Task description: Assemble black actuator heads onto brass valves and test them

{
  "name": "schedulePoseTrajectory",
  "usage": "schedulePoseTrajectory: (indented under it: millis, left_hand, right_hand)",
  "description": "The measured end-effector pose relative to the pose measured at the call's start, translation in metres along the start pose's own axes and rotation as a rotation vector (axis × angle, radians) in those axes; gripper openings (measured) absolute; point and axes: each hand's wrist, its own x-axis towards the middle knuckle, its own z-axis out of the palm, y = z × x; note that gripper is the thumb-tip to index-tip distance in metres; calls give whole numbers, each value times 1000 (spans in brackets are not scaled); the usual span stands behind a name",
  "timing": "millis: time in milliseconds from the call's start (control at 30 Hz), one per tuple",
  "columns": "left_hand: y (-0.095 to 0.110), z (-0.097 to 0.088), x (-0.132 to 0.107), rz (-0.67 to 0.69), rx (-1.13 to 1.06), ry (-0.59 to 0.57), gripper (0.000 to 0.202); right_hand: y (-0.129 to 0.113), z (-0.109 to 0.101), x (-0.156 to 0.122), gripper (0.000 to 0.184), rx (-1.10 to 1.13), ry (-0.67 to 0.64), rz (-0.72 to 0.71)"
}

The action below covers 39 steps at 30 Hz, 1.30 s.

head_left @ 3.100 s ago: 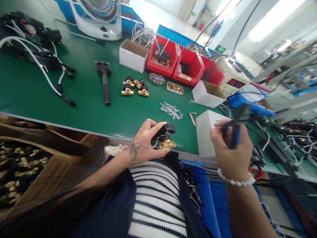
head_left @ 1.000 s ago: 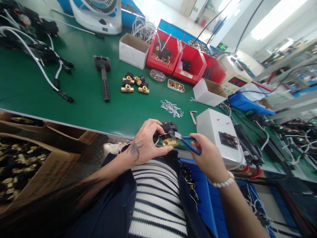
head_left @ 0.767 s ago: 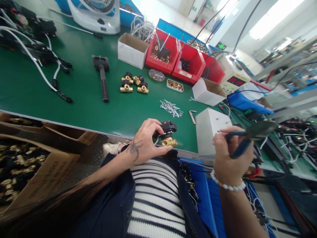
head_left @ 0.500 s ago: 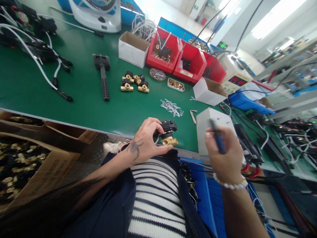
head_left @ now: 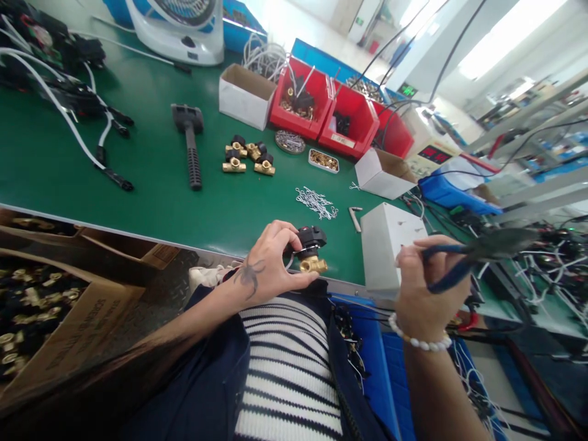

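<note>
My left hand [head_left: 271,257] is closed on a brass valve [head_left: 313,264] topped by a black actuator [head_left: 312,237], at the front edge of the green table. Its thumb lies by the brass body and its fingers are at the black part. Off to the right, above a white box [head_left: 386,245], my right hand [head_left: 427,288] grips pliers [head_left: 459,260] by their dark blue handles. Their blurred jaws point right, away from the valve. Beyond my left hand lies a loose pile of cotter pins [head_left: 316,203].
Several brass fittings with black caps [head_left: 235,164] and a black ribbed handle [head_left: 193,153] lie left on the table [head_left: 151,202]. Behind are a tin of small brass parts [head_left: 324,161], red bins [head_left: 346,125] and white boxes [head_left: 245,101]. An L-shaped metal piece [head_left: 355,218] lies near the right-hand box.
My right hand has moved slightly right and turned, so the pliers now point right with their handles in plain sight. My left hand still holds the valve in nearly the same place.
</note>
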Motion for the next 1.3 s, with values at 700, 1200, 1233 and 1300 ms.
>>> schedulePoseTrajectory:
  millis: [700,1200,1233,1300]
  left_hand:
    - [1,1,0,-19,7,-5,58]
    - [-2,2,-1,-22,0,-25,62]
    - [-2,1,-1,-27,-2,-24,62]
    - [-1,1,-1,-34,-4,-18,62]
  right_hand:
    - [0,0,7,12,-89,-23,-67]
    - [8,3,0,17,-107,-43,-90]
    - [8,5,-1,16,-105,-124,-119]
    - [8,10,-3,15,-98,-284,-171]
